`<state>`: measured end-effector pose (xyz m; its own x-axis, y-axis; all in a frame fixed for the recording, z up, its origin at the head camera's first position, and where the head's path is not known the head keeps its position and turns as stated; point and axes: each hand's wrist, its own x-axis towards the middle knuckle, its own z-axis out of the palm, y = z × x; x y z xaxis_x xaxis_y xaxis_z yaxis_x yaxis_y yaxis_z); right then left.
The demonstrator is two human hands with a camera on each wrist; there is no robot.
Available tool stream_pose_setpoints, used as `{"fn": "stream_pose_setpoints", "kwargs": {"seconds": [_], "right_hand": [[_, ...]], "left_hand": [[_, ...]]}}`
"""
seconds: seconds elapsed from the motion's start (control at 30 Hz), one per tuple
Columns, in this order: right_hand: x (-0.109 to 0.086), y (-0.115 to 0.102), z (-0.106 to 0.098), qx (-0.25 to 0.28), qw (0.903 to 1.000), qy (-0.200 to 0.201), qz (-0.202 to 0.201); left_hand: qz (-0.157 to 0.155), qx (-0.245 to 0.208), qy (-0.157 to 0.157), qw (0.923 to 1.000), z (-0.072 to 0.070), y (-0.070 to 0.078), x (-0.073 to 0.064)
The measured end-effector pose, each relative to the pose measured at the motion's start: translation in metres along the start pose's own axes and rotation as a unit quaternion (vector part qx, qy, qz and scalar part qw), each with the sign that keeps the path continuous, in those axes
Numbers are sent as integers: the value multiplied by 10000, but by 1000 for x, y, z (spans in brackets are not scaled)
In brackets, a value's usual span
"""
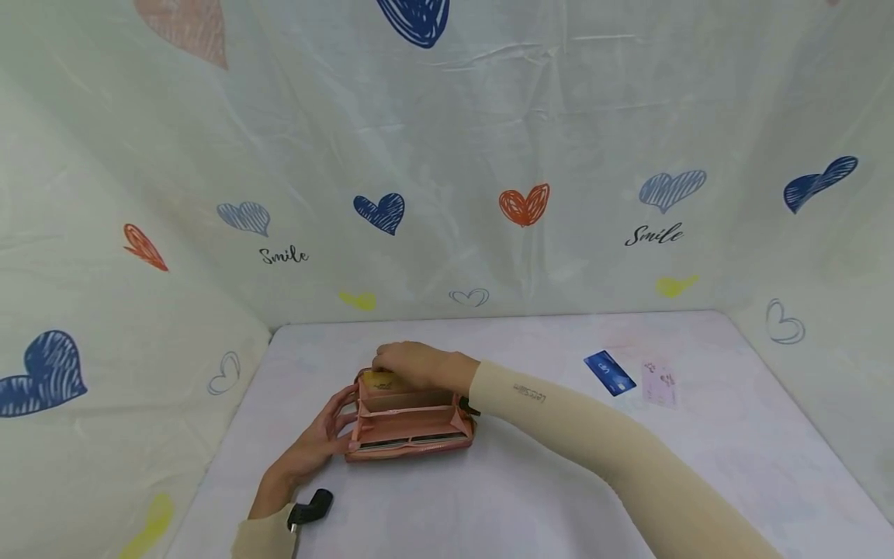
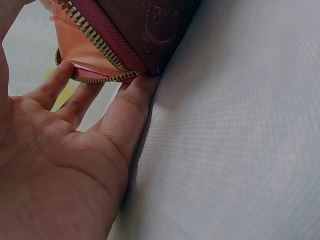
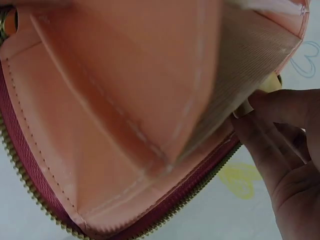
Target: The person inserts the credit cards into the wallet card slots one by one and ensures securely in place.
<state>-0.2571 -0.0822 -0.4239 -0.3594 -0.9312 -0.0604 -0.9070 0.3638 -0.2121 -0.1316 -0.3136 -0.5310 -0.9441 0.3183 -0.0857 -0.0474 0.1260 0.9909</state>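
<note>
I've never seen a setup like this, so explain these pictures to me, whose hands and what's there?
There's no machine here, just a person working bare-handed. The wide picture comes from a camera worn on the head; the two close-ups come from cameras on the left and right wrists. On the white table lie a blue rectangular card and a pale pink rectangular card. The left hand grips the left end of an open salmon-pink zip wallet. At its far side, the right hand seems to pinch a flat yellow card, which it partly hides.
</note>
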Motion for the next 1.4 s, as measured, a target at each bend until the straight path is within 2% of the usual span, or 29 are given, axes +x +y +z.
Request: {"fn": "stream_pose_setpoints", "kwargs": {"seconds": [0.37,0.53,0.77,1.0,1.13,1.27,1.4], "right_hand": [[-7,-3,5,-40,9996,-221,142],[-10,-2,5,426,9985,-215,281],[-16,3,8,1324,9889,-232,627],[-23,6,11,1592,9839,-438,680],[-27,7,11,1822,9800,-547,575],[-37,11,15,2397,9695,-184,482],[-55,17,21,2978,9514,657,415]], "left_hand": [[-166,54,25,9998,0,3,0],[-169,38,40,9998,0,4,0],[-159,82,26,9998,-2,5,1],[-261,212,79,9994,-3,8,0],[-256,181,130,9994,-3,8,-2],[-203,146,102,9996,-1,5,-2],[-179,162,66,9997,0,4,0]]}}
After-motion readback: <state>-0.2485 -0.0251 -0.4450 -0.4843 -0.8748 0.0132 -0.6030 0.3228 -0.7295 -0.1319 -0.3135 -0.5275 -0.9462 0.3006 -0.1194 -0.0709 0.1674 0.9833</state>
